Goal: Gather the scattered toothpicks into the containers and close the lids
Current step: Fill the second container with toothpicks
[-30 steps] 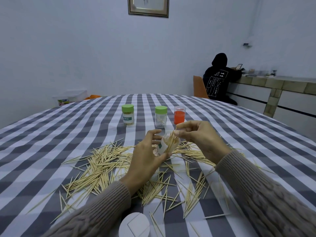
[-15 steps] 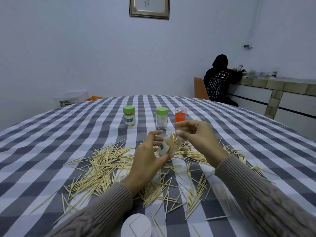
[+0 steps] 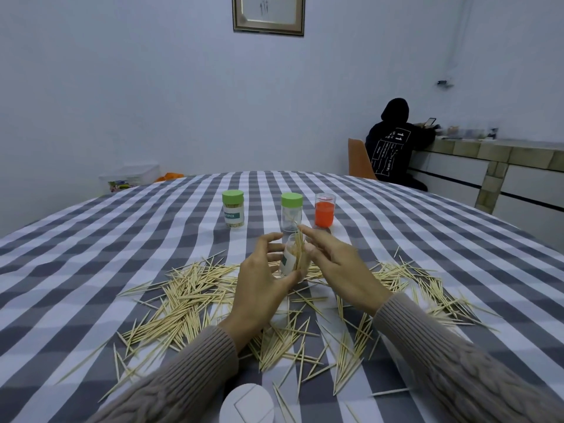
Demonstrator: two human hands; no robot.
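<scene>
My left hand grips a small clear jar with a white and green label, held nearly upright above the table. Toothpicks stick up out of its open mouth. My right hand touches the jar's right side, its fingers stretched toward the toothpick tips. Many scattered toothpicks lie on the checked tablecloth around and below both hands. A white round lid lies at the near edge. Farther back stand a full green-lidded jar, a nearly empty green-lidded jar and an open jar with an orange label.
A person in a black hooded top sits with their back turned at a tiled counter at the far right, on an orange chair. A clear storage box stands beyond the table's far left edge.
The jar in my left hand has tipped from a slant to nearly upright. My right hand has moved closer against it.
</scene>
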